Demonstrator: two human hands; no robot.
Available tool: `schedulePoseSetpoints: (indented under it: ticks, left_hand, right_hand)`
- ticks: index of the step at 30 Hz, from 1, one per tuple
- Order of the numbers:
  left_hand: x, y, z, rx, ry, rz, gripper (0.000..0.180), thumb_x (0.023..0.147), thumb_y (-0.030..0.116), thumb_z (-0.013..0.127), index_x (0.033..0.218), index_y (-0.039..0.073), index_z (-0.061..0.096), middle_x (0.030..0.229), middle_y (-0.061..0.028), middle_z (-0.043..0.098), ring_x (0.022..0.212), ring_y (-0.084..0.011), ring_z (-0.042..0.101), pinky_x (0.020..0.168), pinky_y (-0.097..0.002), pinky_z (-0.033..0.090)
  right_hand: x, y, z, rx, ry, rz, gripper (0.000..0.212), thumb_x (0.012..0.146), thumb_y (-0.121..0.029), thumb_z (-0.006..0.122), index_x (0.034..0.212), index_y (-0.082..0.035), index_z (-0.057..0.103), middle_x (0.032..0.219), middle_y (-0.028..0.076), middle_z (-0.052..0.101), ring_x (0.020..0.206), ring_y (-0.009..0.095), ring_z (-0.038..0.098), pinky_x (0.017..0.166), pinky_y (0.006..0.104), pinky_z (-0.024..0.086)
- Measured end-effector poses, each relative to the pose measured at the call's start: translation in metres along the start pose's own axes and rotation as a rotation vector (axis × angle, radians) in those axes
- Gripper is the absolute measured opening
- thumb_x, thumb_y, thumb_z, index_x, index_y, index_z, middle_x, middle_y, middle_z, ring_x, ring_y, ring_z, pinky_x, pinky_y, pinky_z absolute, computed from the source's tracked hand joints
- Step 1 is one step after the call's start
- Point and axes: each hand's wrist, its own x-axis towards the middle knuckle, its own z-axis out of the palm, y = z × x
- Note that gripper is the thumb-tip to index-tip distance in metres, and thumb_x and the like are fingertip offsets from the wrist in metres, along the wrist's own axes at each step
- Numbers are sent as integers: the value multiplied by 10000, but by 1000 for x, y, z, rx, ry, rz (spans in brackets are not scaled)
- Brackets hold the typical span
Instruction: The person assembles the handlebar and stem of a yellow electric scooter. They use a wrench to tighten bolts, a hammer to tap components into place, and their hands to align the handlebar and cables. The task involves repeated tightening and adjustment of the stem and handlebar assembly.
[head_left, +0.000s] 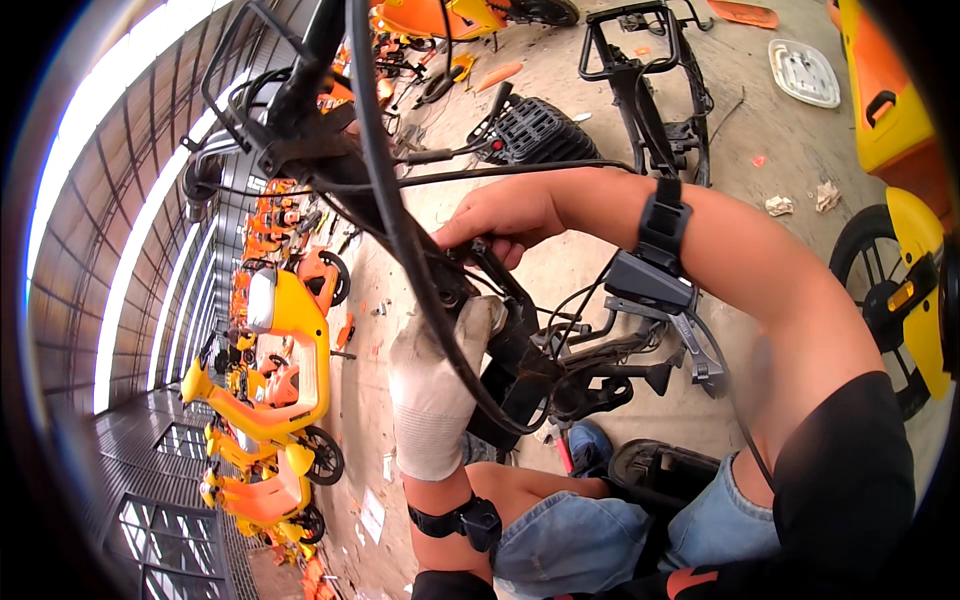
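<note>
My left hand (435, 385), in a white work glove, grips the black frame tube (510, 350) of a stripped scooter in front of me. My bare right hand (500, 215) reaches in from the right and pinches a small black part on the same frame, just above the gloved hand. A thick black cable (385, 170) runs down from the handlebar (270, 110) and crosses in front of both hands. A black device (650, 280) is strapped to my right wrist, and a black band (465, 520) sits on my left wrist.
Yellow and orange scooters (285, 330) stand in rows at the left. A bare black scooter frame (650, 100) and a black basket (535, 130) lie on the concrete floor ahead. A yellow scooter with a black wheel (890, 290) is close on the right. Loose parts litter the floor.
</note>
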Motion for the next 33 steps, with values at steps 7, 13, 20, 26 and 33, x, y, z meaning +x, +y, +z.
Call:
schedulePoseSetpoints:
  ticks: [7, 13, 20, 26, 33]
  left_hand:
    - [2, -8, 1, -74, 31, -36, 271, 901, 182, 670, 1043, -48, 642, 841, -105, 692, 755, -95, 600, 695, -258, 493]
    - [1, -9, -5, 9, 45, -18, 295, 902, 223, 658, 1034, -40, 644, 836, -143, 698, 754, -126, 639, 691, -285, 504]
    - [3, -13, -4, 46, 47, 3, 364, 883, 300, 668, 1055, -21, 653, 795, -137, 679, 723, -140, 624, 688, -298, 500]
    - [3, -19, -3, 16, 68, 10, 385, 879, 327, 659, 1055, -15, 654, 740, -155, 653, 671, -192, 629, 657, -325, 496]
    - [4, -22, -1, 4, 71, 22, 407, 881, 345, 653, 1078, -11, 649, 779, -174, 666, 709, -221, 653, 700, -337, 509]
  right_hand:
    - [-3, 4, 1, 86, 45, 6, 265, 943, -315, 611, 764, -120, 598, 649, -63, 498, 476, 31, 347, 427, 209, 275]
    - [-9, -23, 24, 98, 255, 122, 288, 903, -197, 653, 658, -120, 522, 534, -44, 436, 405, 30, 327, 356, 186, 195]
    - [-20, -12, 22, 53, 244, 92, 420, 920, -459, 648, 757, -73, 634, 493, -33, 450, 362, 50, 399, 350, 195, 284]
    - [-23, 11, 29, 288, 257, 48, 287, 950, -386, 633, 844, -120, 617, 657, -79, 451, 512, 41, 334, 438, 203, 251]
    - [-12, 18, 27, 340, 309, -17, 269, 936, -309, 662, 756, -139, 557, 620, -75, 419, 504, 42, 365, 427, 206, 272]
